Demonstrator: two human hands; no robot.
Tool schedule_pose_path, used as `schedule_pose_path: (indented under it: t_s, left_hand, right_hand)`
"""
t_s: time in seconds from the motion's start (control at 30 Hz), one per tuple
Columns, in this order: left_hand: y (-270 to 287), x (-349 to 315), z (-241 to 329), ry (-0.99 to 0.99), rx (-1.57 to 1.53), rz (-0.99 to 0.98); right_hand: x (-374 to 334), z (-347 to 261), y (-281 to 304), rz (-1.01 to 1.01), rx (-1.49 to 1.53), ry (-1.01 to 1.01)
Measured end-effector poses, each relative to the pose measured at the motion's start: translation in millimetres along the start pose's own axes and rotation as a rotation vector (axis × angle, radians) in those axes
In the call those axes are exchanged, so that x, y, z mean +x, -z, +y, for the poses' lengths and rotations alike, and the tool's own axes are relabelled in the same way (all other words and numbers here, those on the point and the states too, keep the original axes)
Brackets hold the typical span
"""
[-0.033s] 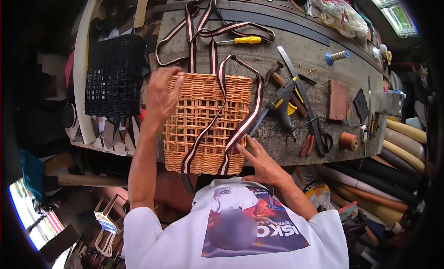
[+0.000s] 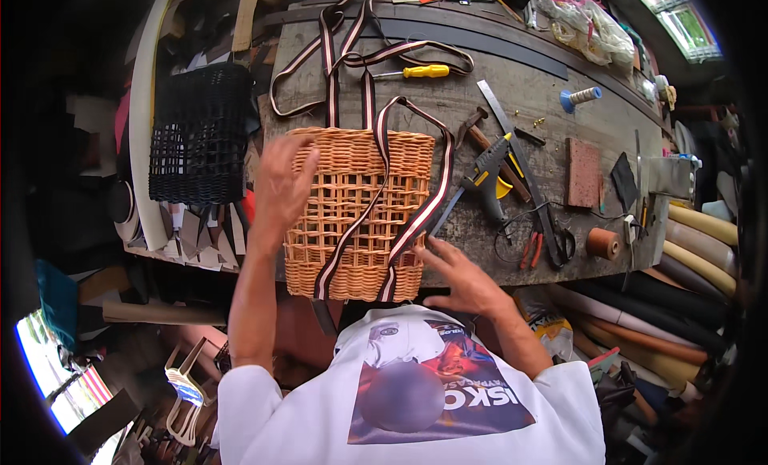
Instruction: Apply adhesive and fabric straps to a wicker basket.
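Note:
A tan woven wicker basket (image 2: 352,157) lies at the near edge of the workbench, its middle an open lattice. Striped black, white and red webbing straps (image 2: 436,197) run across its front and trail onto the bench beyond. My left hand (image 2: 282,185) is at the basket's upper left edge, thumb apart from the fingers. It overlaps the rim; whether it touches is unclear. By the lower right side my right hand (image 2: 464,277) is open, fingers spread and fingertips close to the wicker. Neither hand grips anything I can see.
Right of the basket lie a glue gun (image 2: 490,173), a hammer (image 2: 474,121), a metal ruler (image 2: 500,109), scissors (image 2: 560,245) and a thread spool (image 2: 603,244). A yellow screwdriver (image 2: 426,70) is beyond. A black woven basket (image 2: 200,133) stands left; material rolls (image 2: 704,241) are at right.
My left hand has shifted slightly down at the basket's edge. My right hand has drawn a little to the right, its fingers spreading. The basket has barely moved.

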State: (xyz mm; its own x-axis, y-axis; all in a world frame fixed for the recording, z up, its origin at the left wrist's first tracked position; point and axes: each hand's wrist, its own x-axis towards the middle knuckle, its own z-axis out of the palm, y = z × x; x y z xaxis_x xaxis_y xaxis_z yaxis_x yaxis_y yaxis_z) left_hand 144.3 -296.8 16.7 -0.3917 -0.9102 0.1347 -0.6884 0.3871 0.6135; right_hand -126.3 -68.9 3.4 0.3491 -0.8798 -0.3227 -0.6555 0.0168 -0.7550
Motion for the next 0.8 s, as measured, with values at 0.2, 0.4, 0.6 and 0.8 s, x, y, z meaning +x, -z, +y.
schedule_pose_path:
  t_s: [0.2,0.4,0.6,0.8]
  left_hand:
    - [3,-105,51,-0.017,0.046,-0.052]
    - [-15,-154,64,0.151,0.238,0.034]
    - [-28,-168,61,0.242,0.229,0.127]
    - [-46,-178,49,0.227,0.297,0.361]
  right_hand:
    - [101,48,88,0.572,-0.011,-0.025]
    - [247,138,105,0.401,-0.360,0.177]
    - [253,38,191,0.126,-0.007,-0.093]
    - [280,-32,239,0.351,-0.341,0.354]
